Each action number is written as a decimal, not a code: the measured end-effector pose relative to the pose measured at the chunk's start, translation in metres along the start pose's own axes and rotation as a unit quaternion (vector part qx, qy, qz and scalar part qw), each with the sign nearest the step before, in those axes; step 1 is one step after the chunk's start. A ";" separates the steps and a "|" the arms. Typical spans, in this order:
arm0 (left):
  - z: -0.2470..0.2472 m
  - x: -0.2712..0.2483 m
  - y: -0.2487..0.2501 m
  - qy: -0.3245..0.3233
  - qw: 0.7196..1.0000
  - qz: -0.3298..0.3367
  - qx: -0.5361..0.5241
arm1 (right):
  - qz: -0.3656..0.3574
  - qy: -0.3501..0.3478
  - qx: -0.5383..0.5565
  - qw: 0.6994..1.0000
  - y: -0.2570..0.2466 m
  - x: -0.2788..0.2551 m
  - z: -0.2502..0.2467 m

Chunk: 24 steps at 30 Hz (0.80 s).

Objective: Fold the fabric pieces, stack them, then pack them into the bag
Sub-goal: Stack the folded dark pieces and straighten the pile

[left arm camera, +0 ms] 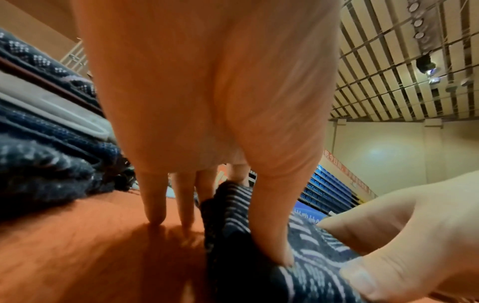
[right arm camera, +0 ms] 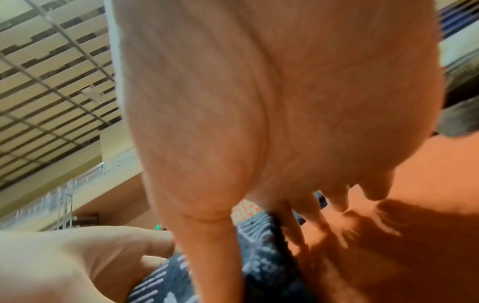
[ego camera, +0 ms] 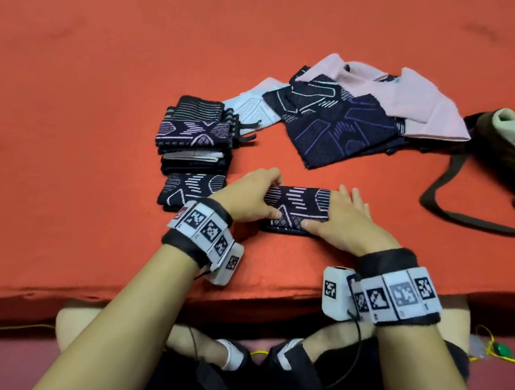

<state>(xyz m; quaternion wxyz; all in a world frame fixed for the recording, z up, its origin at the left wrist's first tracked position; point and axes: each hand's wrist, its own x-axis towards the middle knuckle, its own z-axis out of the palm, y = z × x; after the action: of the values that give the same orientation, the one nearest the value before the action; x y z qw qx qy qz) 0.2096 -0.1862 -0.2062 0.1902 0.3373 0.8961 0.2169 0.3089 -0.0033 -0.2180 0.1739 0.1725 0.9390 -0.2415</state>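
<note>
Orange felt covers the worktop [ego camera: 88, 124], under a slatted hall ceiling seen in the wrist views. Near the front edge lies a folded piece [ego camera: 297, 208], dark with pale line patterns, flat on the felt. Left hand [ego camera: 247, 198] sits at its left end: the thumb presses down on top of the cloth while the straight fingers [left arm camera: 155, 203] stand on the felt beside the edge, so the grip is spread, not pinching. Right hand [ego camera: 343, 219] covers the right end, thumb laid along the near part of the cloth, fingers [right arm camera: 334, 202] spread and straight, reaching past the edge onto the felt.

Just left of the piece lies another folded one [ego camera: 190, 192], and behind that a stack [ego camera: 195, 133] of folded pieces in the same pattern. Farther back, right of the stack, a loose heap [ego camera: 348, 122] of unfolded dark, pink and pale blue fabric spreads out. At the right edge sits an olive bag [ego camera: 512, 141], its mouth open, its strap [ego camera: 457, 207] looping across the felt toward the front.
</note>
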 end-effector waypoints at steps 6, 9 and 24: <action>-0.015 -0.029 -0.009 0.040 0.974 -0.024 -0.223 | -0.136 0.078 0.254 0.954 -0.008 -0.009 0.001; -0.029 -0.047 -0.025 0.118 0.920 -0.069 -0.368 | -0.181 0.099 0.349 0.914 -0.030 -0.005 0.002; -0.044 -0.079 -0.111 0.365 0.831 -0.230 -0.351 | -0.104 0.129 0.303 0.938 -0.130 0.043 0.048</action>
<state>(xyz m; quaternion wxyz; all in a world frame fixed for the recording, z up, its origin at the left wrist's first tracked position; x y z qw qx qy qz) 0.1853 -0.3271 -0.2110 -0.0006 -0.0722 0.8155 0.5743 0.2292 -0.1251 -0.2241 -0.0349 0.1485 0.8482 -0.5073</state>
